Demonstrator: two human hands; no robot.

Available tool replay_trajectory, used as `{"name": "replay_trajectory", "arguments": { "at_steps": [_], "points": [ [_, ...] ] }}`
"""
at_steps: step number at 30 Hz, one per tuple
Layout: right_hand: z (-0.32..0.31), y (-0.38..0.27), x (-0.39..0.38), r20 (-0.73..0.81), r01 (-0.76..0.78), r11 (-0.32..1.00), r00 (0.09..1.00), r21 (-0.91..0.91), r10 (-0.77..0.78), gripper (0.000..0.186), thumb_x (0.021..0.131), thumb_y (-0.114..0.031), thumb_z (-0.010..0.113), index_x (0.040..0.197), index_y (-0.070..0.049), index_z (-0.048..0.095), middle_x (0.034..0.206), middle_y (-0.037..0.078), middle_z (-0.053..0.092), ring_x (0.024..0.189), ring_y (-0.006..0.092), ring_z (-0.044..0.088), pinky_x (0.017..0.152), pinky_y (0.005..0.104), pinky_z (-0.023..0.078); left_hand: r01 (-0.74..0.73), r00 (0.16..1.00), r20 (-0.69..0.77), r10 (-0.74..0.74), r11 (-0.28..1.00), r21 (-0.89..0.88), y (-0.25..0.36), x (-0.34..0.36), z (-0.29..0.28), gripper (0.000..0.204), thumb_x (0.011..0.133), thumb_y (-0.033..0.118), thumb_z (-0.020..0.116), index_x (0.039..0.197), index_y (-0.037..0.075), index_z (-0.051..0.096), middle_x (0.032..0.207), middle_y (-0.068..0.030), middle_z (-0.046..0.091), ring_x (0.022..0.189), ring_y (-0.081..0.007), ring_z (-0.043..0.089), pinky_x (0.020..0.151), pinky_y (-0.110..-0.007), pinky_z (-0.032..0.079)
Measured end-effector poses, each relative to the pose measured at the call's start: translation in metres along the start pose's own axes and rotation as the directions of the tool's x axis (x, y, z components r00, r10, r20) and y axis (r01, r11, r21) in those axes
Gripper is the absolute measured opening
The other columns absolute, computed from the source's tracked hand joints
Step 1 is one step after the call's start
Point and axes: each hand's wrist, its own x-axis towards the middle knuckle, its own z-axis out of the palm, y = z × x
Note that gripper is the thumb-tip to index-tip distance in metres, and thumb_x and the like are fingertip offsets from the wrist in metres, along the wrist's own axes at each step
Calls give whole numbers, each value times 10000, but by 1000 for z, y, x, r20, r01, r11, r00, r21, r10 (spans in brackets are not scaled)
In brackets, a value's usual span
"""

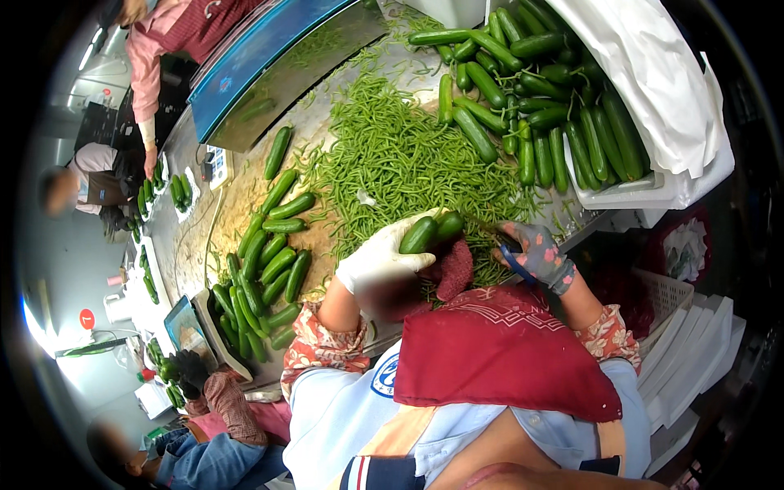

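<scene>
My left hand (377,255), in a white glove, is closed round two short green cucumbers (420,235), held side by side over the table's near edge. In a grey glove with pink flowers, my right hand (545,255) grips scissors by their blue handle (516,265); the blades are hard to make out, close to the cucumbers' right ends. A dark red cloth (456,268) shows just below the held cucumbers. Beyond both hands spreads a heap of thin green pods (392,155), like beans or chillies; I cannot tell which.
Many cucumbers fill a white foam box (694,188) with white lining at the far right. More cucumbers (278,265) lie to the left, some in a tray. A blue-edged metal-sided unit (269,77) stands at the back. Other people work along the left side.
</scene>
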Motion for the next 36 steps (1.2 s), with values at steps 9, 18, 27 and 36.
{"name": "replay_trajectory", "arguments": {
  "at_steps": [9, 18, 27, 36],
  "points": [
    [2, -40, 9, 112, 97, 981, 991, -165, -79, 389, 731, -259, 668, 987, 16, 566, 757, 131, 583, 651, 266, 569, 606, 318, 464, 28, 989, -149, -8, 991, 128, -4, 6, 16, 711, 719, 212, 667, 1337, 31, 368, 1214, -168, 517, 1131, -239, 504, 976, -304, 366],
    [12, 36, 8, 127, -173, 806, 984, 567, 122, 494, 832, -236, 607, 1235, -39, 401, 1051, 237, 510, 706, 193, 553, 609, 249, 467, 391, 914, -366, -174, 617, 683, 10, -60, -32, 669, 705, 358, 675, 1286, 112, 453, 1131, -178, 579, 1031, -300, 569, 875, -365, 453],
    [22, 33, 4, 135, -181, 344, 979, 921, 156, 504, 796, -210, 655, 1181, 28, 434, 762, 0, 496, 584, 25, 408, 498, 153, 330, 388, 895, -435, 98, 311, 868, 23, -43, -86, 505, 763, 293, 649, 1220, 121, 520, 865, -132, 595, 804, -286, 572, 700, -388, 457],
    [31, 58, -5, -33, -75, 888, 994, 453, 101, 541, 729, -104, 684, 1217, -45, 457, 900, 94, 535, 776, 141, 535, 626, 194, 425, -150, 974, 144, 173, 21, 988, 7, 223, -36, 665, 647, 116, 617, 1271, 38, 401, 1306, -177, 424, 1276, -316, 330, 1058, -462, 251]
  ]
}}
